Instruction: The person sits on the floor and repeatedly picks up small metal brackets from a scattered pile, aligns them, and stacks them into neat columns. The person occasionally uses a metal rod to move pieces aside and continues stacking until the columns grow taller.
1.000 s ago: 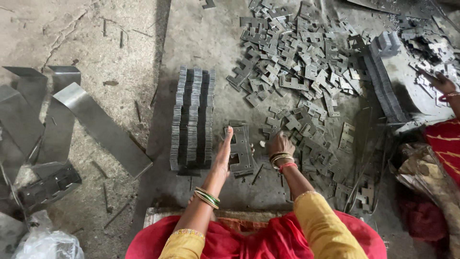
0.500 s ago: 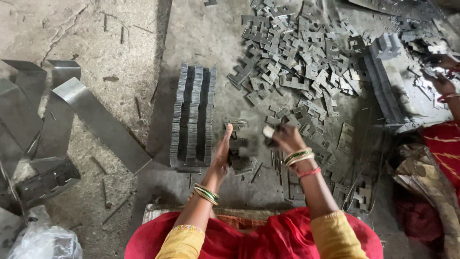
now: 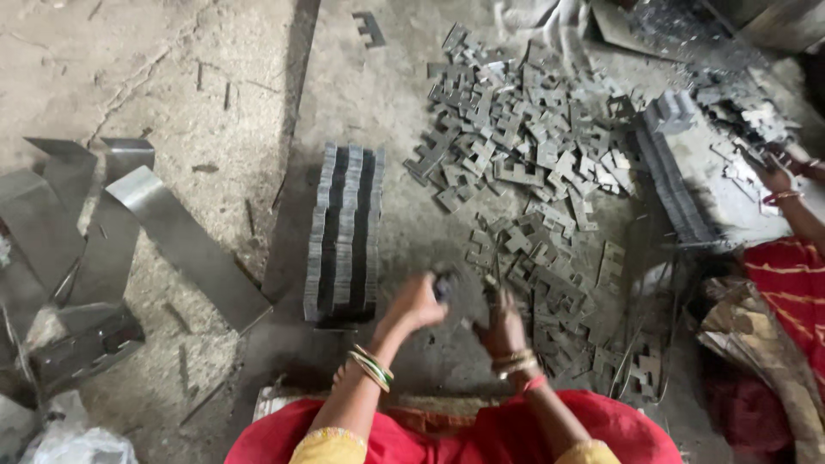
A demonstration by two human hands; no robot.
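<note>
Rough grey concrete floor (image 3: 215,69), cracked and dusty, fills the frame, darker through the middle where the work goes on. Just below centre, the left hand (image 3: 418,302) and right hand (image 3: 501,325) are raised close together, each with fingers curled around small flat metal stampings (image 3: 444,285); these are blurred, so their exact shape cannot be told. Immediately left of the hands stands a neat stack of stampings (image 3: 345,236), dull grey plates set on edge in close rows. Above and right of the hands, a loose heap of notched, E-shaped plates (image 3: 524,146) spreads across the floor. At the far left lie bent sheet-metal strips (image 3: 185,245), shiny and curved. Toward the right edge, a second row of stacked plates (image 3: 675,176) lies beside another person's hand (image 3: 778,179) at work among more pieces.
</note>
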